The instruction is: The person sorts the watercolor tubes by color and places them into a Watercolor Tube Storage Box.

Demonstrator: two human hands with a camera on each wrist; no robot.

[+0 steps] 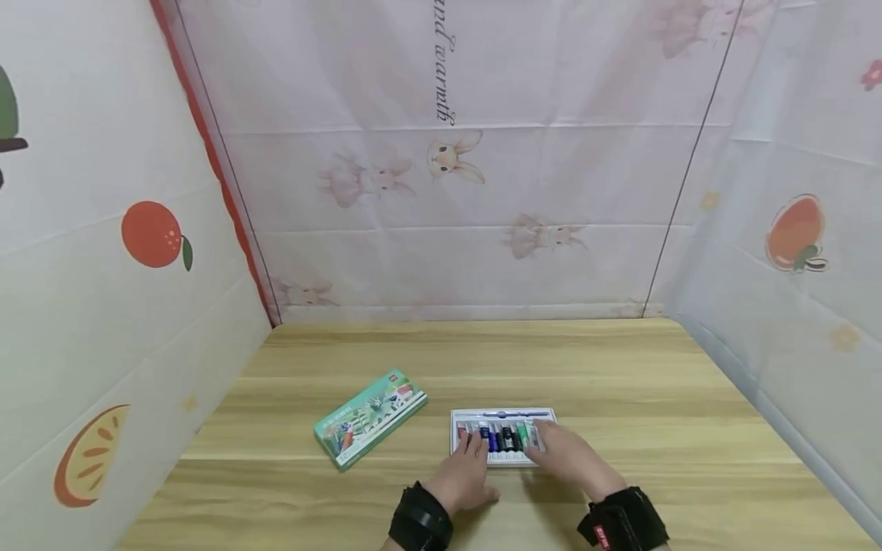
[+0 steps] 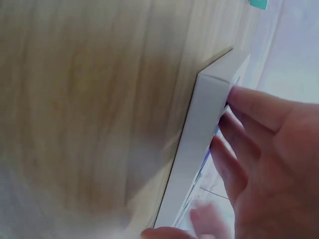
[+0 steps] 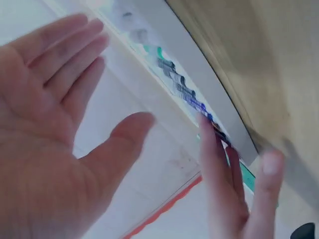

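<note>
A white tray of paint tubes lies on the table, with a thin paintbrush along its far side. Over the tray's left end is my left hand, its fingertips at the tubes there. In the left wrist view, these fingers reach over the tray's white side wall; what lies under the tips is hidden. My right hand is over the tray's right end. The right wrist view shows its fingers extended and its thumb apart, with nothing gripped.
A green flat box with a printed lid lies at an angle left of the tray. The wooden table meets a printed cloth backdrop at its far edge, and cloth walls stand on both sides.
</note>
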